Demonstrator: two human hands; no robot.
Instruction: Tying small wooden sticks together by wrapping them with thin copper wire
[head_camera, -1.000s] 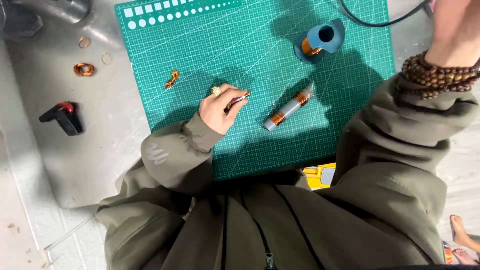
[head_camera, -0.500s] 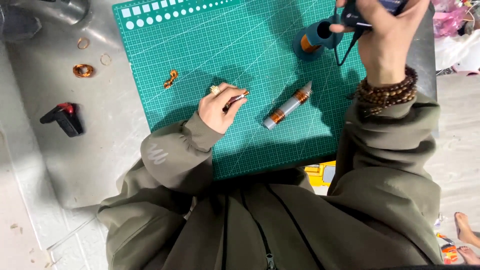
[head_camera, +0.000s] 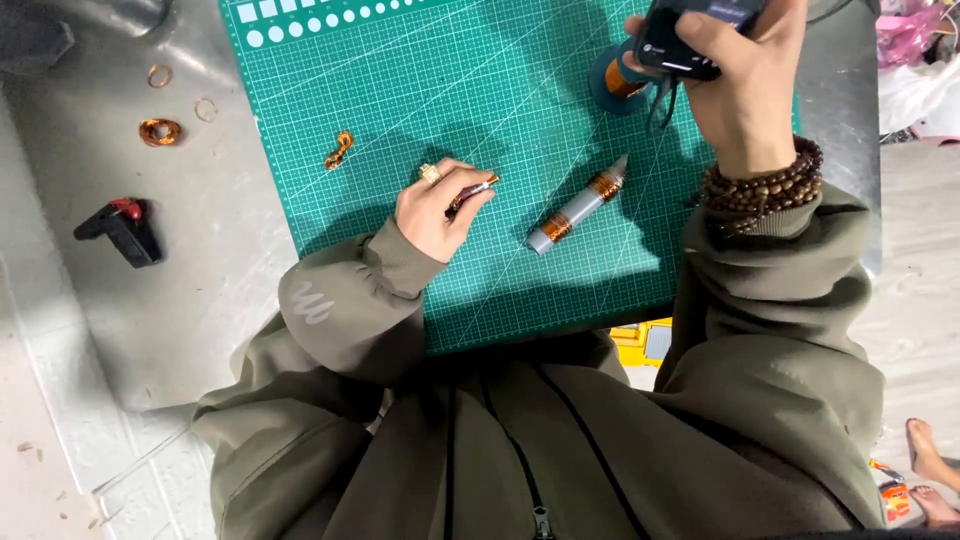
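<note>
Head view: left hand (head_camera: 432, 212) pinches a rod (head_camera: 472, 192), right hand (head_camera: 745, 85) raised gripping black device (head_camera: 690, 35)

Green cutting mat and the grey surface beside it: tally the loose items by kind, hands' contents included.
Copper wire coils and rings, left of the mat: 3
Copper wire scrap on the mat: 1
Grey cylinder with copper windings: 1
Blue spool: 1
Black tool with red tip: 1
Slim rod in left hand: 1
Dark device in right hand: 1
Total: 9
</note>
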